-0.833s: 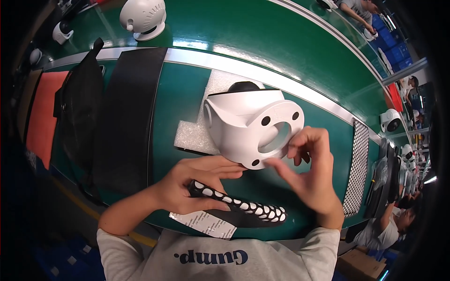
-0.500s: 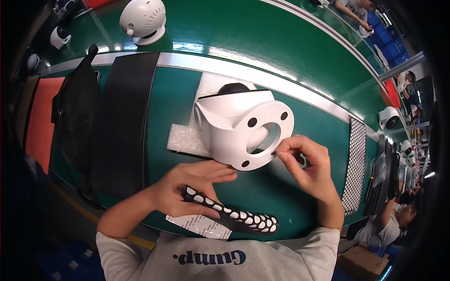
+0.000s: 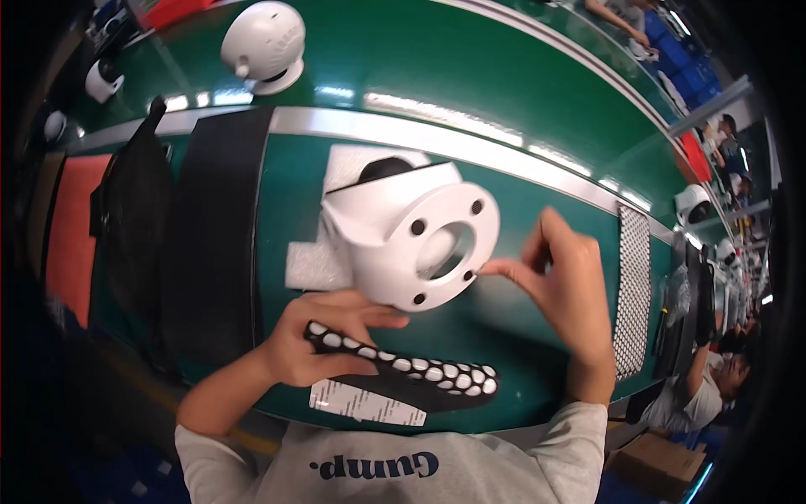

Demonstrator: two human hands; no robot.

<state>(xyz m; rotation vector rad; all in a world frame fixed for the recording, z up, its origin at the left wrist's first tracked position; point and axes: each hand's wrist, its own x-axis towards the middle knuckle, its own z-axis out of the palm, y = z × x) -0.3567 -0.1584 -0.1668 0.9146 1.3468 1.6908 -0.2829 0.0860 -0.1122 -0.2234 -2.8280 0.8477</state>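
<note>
A white rounded device housing [image 3: 357,244] lies tilted on its side, its ring-shaped base [image 3: 485,239] facing me. Several round black pads [image 3: 417,228] sit around the ring. My left hand [image 3: 323,336] grips a curved black strip [image 3: 420,374] with rows of white circles between thumb and palm, its outstretched fingers at the housing's lower edge. My right hand [image 3: 562,277] is at the ring's right, thumb tip close to the lower-right pad [image 3: 469,275] and index finger raised apart from it. Nothing shows between these fingers, though they are slightly blurred.
White foam [image 3: 315,265] lies beneath the housing. Printed white backing paper [image 3: 365,405] rests near the front edge. A dark panel [image 3: 218,227] and a black bag [image 3: 134,218] lie left, a perforated sheet [image 3: 634,294] right. Another white device [image 3: 264,42] stands behind; co-workers sit far right.
My right thumb and index finger have parted and lifted off the ring, exposing the lower-right black pad. The housing appears further left in view. My left hand keeps hold of the strip.
</note>
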